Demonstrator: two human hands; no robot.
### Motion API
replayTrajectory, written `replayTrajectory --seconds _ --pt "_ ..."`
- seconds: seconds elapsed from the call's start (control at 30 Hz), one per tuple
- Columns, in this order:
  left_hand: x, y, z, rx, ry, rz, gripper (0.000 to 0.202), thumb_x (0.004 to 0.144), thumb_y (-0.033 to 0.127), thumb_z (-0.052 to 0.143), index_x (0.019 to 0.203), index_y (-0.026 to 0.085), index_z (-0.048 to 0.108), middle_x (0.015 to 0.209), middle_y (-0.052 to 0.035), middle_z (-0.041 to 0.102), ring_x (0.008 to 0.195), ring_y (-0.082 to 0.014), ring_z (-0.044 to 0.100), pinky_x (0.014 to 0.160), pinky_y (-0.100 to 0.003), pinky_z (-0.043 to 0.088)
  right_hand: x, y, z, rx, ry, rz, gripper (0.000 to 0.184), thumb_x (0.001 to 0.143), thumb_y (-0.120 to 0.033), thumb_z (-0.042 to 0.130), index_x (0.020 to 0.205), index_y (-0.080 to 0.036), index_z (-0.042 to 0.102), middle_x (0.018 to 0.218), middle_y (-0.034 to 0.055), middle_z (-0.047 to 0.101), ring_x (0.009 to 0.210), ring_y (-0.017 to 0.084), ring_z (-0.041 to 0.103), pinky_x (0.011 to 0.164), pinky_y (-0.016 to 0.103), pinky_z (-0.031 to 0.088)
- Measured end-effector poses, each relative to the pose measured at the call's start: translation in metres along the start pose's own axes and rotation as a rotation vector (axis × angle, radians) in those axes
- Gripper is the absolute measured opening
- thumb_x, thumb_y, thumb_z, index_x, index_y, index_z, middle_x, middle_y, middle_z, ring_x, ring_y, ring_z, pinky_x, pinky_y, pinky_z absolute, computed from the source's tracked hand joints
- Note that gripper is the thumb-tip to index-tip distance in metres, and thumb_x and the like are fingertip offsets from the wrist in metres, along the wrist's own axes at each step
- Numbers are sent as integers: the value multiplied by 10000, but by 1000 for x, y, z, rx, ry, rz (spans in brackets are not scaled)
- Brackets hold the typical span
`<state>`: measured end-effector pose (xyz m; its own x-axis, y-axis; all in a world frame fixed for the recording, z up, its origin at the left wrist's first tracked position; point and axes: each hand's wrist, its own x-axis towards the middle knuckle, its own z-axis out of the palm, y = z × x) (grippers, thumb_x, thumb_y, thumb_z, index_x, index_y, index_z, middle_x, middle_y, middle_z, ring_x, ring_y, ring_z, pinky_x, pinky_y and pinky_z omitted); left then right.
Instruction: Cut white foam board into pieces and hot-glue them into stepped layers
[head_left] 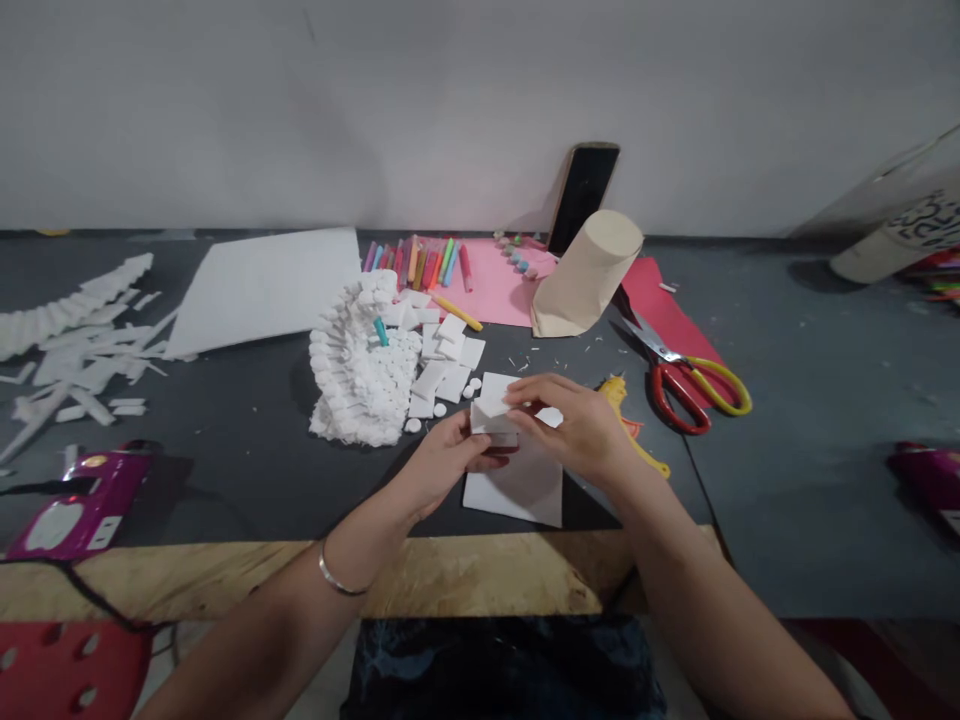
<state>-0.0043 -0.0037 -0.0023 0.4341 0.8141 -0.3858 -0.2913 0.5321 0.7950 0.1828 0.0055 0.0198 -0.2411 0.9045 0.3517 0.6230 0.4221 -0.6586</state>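
Observation:
Between my two hands is a small stack of white foam pieces [493,412]. My left hand [454,452] is closed around its left side and underside. With thumb and fingertips my right hand [566,420] pinches the upper right edge of a piece on it. Below them a white foam sheet [514,495] lies on the dark table. Cut white squares [450,375] and small round white bits [440,410] are strewn just left of the hands. Beyond these stands a curved white model [364,370] covered in many small pieces, with a teal cap [381,332] on it.
Scissors [679,375] with red and yellow handles lie on red paper at right, beside a yellow tool [615,395]. A beige cylinder [589,275] and a phone [585,195] stand behind. Markers [424,265], a large white board [270,285] and white strips [90,360] spread leftward.

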Motion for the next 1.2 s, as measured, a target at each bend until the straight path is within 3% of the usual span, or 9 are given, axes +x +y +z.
replayTrajectory --seconds 0.2,0.37,0.57,0.83,0.97,1.2 --pt "0 0 1 56 17 -11 294 764 183 693 1053 144 651 1187 -139 670 968 -242 690 800 -346 555 -1 2 -3 149 -88 152 172 867 -311 580 911 -189 693 1077 91 716 839 165 672 743 313 538" --pt "0 -1 -1 108 -11 1 307 768 248 718 1045 139 645 1192 -144 670 985 -249 687 823 -356 551 0 11 -2 155 -142 304 252 817 -329 630 1023 -193 683 905 49 724 692 149 640 675 303 508" --pt "-1 0 0 165 -7 -19 385 759 281 731 1103 137 636 1181 -146 679 989 -257 686 844 -368 551 3 22 -5 383 -99 425 272 812 -355 634 1020 -188 685 788 25 709 612 130 632 600 264 493" --pt "0 4 2 193 4 -54 417 727 304 772 1078 134 623 1110 -125 710 942 -252 708 820 -343 556 8 15 -9 447 -90 412 164 753 -332 681 834 -197 727 827 20 724 750 146 634 668 259 472" --pt "-1 6 4 203 34 -53 425 691 319 791 1039 133 634 1099 -120 712 926 -256 715 766 -311 570 10 8 -8 485 -74 441 138 749 -316 671 792 -196 724 799 13 723 750 147 632 683 268 468" --pt "0 5 3 225 29 -41 420 693 336 793 1024 131 636 1077 -125 713 939 -267 710 783 -344 567 10 8 -6 458 -37 437 146 743 -328 672 797 -204 727 801 12 728 753 163 642 693 301 465"
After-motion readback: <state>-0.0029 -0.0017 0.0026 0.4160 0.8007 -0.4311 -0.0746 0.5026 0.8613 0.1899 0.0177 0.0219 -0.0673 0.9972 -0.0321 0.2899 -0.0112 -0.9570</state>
